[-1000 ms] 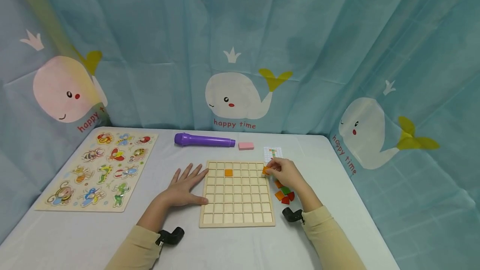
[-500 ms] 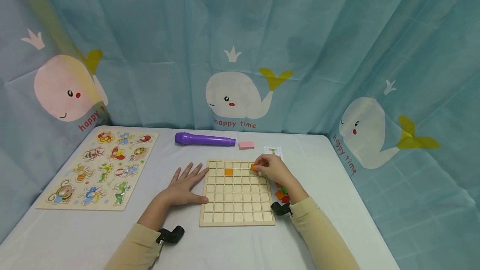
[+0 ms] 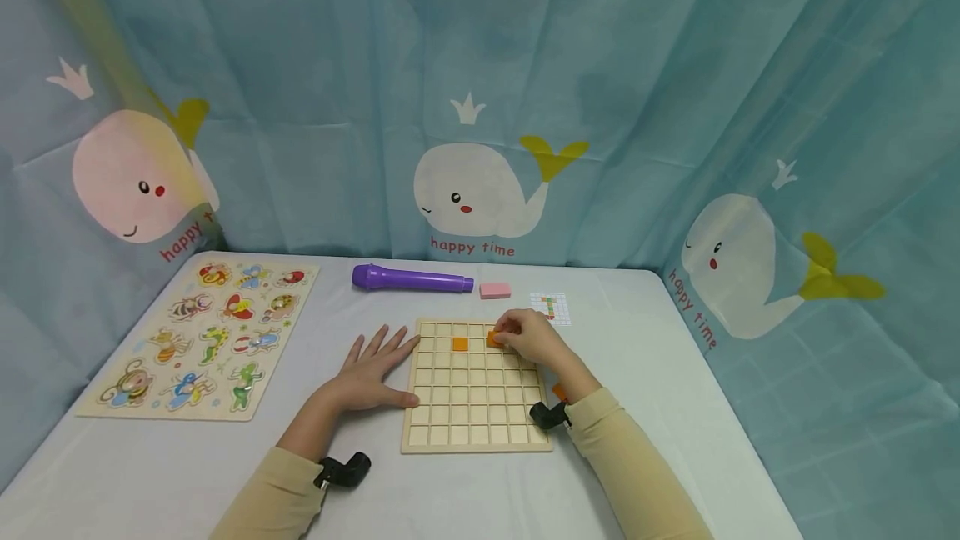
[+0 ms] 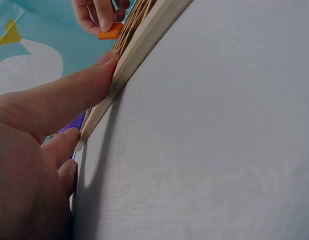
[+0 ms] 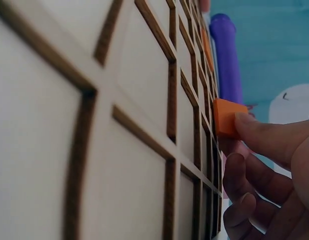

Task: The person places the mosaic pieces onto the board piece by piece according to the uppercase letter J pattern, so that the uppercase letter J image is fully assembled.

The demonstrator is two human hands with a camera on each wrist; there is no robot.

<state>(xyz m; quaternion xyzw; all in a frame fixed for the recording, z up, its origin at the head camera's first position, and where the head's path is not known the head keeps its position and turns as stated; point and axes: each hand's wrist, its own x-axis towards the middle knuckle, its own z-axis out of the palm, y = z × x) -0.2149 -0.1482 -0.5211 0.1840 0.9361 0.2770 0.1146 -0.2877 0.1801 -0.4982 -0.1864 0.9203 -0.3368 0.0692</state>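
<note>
I count three orange tiles on or about the desk (image 3: 656, 373). The first tile (image 3: 460, 344) lies in a square of the single wooden grid board (image 3: 478, 395), near its far edge; the second tile (image 5: 228, 115) is in the person's grasp; the third tile (image 3: 559, 392) peeps out beside the board, mostly behind the right wrist. Besides those there's one puzzle board (image 3: 217, 413) with twelve creature pictures off to the left, one purple microphone (image 3: 412, 279), one pink block (image 3: 495, 291) and one small pattern card (image 3: 550, 308).

Of the two hands, the left hand (image 3: 367, 386) is spread wide, fingers apart, its thumb and a fingertip touching the grid board's left edge. The right hand (image 3: 534, 338) pinches the second tile between thumb and fingers, the other fingers curled in below. That tile is over the board's far part, to the right of the first; whether it touches the wood, I can't tell.
</note>
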